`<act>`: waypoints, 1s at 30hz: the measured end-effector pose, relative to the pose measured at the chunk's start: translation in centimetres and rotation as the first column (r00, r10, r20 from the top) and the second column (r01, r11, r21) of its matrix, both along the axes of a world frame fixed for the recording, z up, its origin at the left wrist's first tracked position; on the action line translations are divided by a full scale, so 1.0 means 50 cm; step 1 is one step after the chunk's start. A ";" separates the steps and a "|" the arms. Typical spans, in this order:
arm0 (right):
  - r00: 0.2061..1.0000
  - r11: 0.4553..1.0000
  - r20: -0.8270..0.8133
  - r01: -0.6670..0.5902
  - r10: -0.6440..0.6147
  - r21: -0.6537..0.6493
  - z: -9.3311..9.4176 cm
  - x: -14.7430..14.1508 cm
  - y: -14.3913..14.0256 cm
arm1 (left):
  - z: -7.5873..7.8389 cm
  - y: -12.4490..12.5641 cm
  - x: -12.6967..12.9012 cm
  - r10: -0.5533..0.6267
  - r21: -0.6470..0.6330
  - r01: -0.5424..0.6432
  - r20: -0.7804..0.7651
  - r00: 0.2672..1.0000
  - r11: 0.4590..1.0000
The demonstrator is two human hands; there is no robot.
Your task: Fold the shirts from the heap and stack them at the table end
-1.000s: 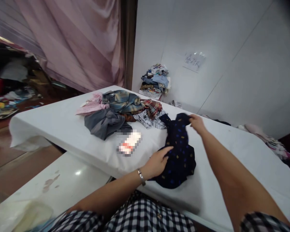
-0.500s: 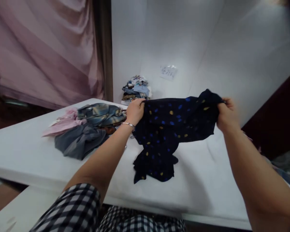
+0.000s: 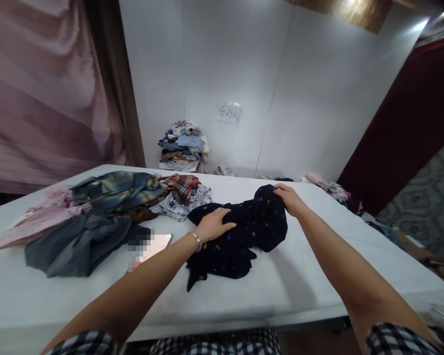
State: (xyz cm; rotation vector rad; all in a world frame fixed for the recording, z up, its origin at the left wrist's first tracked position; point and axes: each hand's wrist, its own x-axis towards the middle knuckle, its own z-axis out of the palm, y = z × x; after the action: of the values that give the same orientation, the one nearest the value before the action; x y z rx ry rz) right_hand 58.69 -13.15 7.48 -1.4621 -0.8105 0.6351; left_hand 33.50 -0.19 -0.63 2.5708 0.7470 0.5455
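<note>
While partly on wht tbl point(image 3: 222, 301), dk garment point(image 3: 244, 231) in R hand point(image 3: 289, 198).

Head view (downward) across table point(image 3: 225, 301)

Pale wall point(image 3: 222, 54) (paper sign point(image 3: 230, 113) on it) between pink curtain point(image 3: 40, 93) and dark red panel point(image 3: 399, 108).

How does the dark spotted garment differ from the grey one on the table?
The dark garment has blue and yellow spots; the grey garment looks plain. The right hand pinches the dark garment and the left hand is over it, while neither touches the grey garment. Both are crumpled and lie at least partly on the white table.
</note>
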 end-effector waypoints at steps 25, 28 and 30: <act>0.989 0.983 -0.150 0.022 0.006 0.181 -0.033 -0.002 -0.090 | -0.050 0.081 0.100 0.153 0.033 -0.150 -0.306 0.940 0.988; 0.985 0.984 -0.164 0.074 -0.047 0.164 -0.041 0.013 -0.100 | -0.018 0.114 0.096 0.209 -0.019 -0.215 -0.164 0.964 0.977; 0.975 0.985 -0.202 0.121 -0.094 0.125 -0.052 0.032 -0.110 | 0.026 0.145 0.086 0.207 -0.090 -0.210 -0.043 0.977 0.974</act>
State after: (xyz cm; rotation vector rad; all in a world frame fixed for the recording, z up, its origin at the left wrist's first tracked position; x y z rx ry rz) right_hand 60.30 -18.68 4.87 -1.2878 -0.6049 0.6180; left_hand 37.81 7.08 0.67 2.4355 1.0377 0.5185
